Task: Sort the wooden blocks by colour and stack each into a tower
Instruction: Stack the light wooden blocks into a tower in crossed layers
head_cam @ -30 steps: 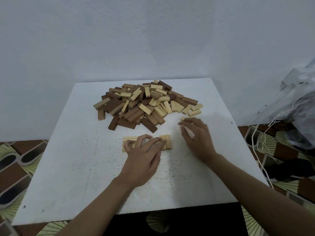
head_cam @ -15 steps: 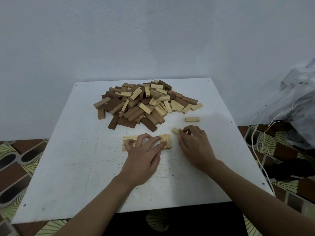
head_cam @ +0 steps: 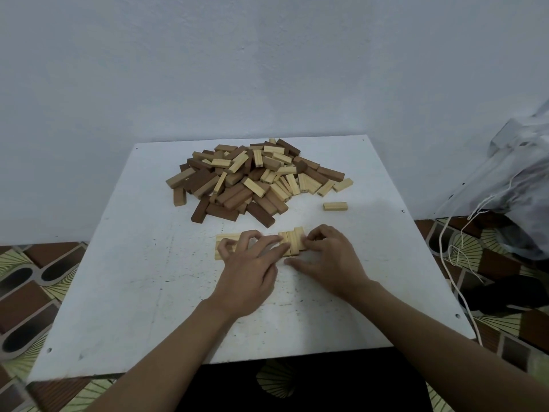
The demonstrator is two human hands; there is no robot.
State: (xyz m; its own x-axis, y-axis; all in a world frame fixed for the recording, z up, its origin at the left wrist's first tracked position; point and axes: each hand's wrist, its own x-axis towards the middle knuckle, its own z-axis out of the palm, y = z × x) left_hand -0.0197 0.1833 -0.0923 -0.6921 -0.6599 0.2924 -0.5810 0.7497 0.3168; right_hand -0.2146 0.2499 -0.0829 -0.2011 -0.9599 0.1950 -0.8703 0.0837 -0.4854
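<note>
A mixed pile of light and dark brown wooden blocks lies at the back of the white table. In front of it a low row of pale blocks lies flat near the table's middle. My left hand rests over the left part of that row, its fingers curled down onto the blocks. My right hand presses a pale block against the row's right end, fingers curled round it. One pale block lies alone to the right of the pile.
A clear plastic bag with white strings sits off the table's right edge. A plain wall stands right behind the table. Patterned floor tiles surround the table.
My right hand came left from beside the pile with a pale block and brought it to the row's right end. A single pale block stayed behind. My left hand held its place.
</note>
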